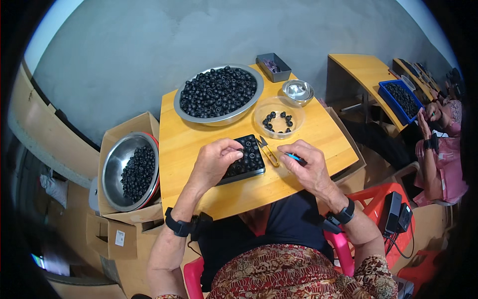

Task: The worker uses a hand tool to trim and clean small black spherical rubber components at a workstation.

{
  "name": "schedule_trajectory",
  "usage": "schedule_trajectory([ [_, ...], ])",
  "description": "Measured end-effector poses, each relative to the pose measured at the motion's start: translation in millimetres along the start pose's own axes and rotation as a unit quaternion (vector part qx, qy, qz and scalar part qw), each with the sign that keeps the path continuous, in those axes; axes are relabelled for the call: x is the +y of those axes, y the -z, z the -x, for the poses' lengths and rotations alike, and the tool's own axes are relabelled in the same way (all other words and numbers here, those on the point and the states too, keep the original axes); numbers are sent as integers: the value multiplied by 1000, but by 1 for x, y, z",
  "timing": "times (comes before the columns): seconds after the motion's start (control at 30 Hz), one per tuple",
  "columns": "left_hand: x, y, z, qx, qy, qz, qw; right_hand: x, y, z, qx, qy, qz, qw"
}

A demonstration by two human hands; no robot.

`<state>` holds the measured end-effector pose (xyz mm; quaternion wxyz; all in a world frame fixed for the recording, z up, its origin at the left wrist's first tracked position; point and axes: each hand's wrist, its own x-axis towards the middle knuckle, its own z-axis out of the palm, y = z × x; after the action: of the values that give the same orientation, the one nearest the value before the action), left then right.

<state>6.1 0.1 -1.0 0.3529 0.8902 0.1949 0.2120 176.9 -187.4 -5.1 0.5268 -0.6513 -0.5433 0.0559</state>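
Both forearms reach forward, left hand [215, 160] palm-down with fingers curled, right hand [307, 164] pinching its fingers

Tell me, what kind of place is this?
Probably a small workshop where people sort or assemble parts by hand. A big metal bowl holds lots of small black rings, a black tray is filled with them, and another person works at a nearby table.

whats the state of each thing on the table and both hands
left hand: fingers pinched on a black ring over the tray
right hand: holding a blue tool
black tray: nearly full of rings
big steel bowl: heaped with rings
clear bowl: few rings
small steel bowl: empty
yellow snips: lying untouched
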Motion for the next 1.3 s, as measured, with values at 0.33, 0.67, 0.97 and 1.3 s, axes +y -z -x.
schedule_trajectory([
  [0.33, 47, -38, 32, -64, 159, 459, 872, -33, 1, 11, -79, 109, -51, 990],
  [0.67, 60, -52, 52, -74, 162, 637, 749, -41, 8, 28, -29, 118, -45, 992],
  [0.97, 69, -59, 62, -73, 116, 675, 725, -46, 13, 38, 14, 145, 0, 989],
  [1.3, 77, -55, 66, -72, 106, 681, 721, -47, 17, 38, 9, 140, -10, 990],
])
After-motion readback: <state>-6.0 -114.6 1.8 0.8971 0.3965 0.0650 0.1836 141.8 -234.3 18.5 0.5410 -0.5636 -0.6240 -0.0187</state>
